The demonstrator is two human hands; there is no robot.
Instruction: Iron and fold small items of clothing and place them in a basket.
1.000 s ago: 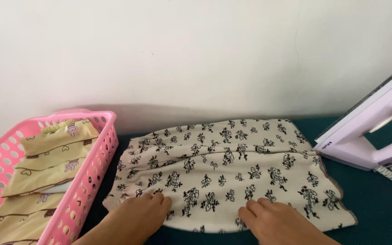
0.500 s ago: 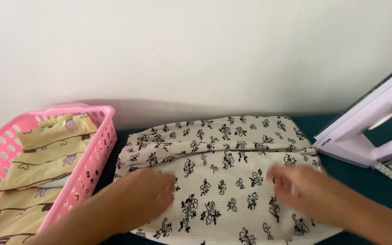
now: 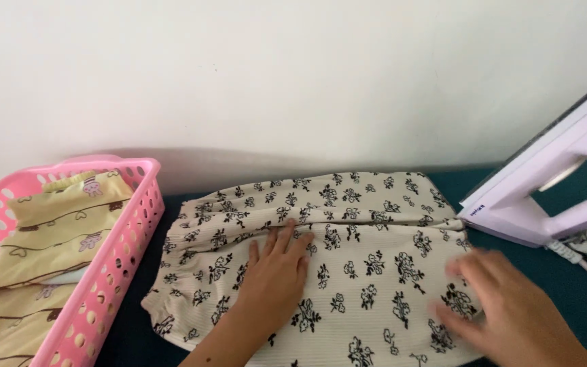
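Dark teal worktop [image 3: 552,292] against plain white wall [image 3: 293,75]. Floral cream garment [image 3: 348,224] flat at centre, long axis left-right. Pink basket [image 3: 120,251] left of garment, holds folded yellow cloth [image 3: 56,231]. Iron [image 3: 545,190] upright, right. Left hand [image 3: 276,268] flat on garment, fingers spread; right hand [image 3: 511,309] blurred on garment's right edge, fingers open.

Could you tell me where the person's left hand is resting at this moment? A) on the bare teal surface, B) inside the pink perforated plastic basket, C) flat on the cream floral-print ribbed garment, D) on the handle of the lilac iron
C: the left hand lies palm-down, fingers spread, on the cream floral-print ribbed garment, apart from the pink perforated plastic basket and the lilac iron.
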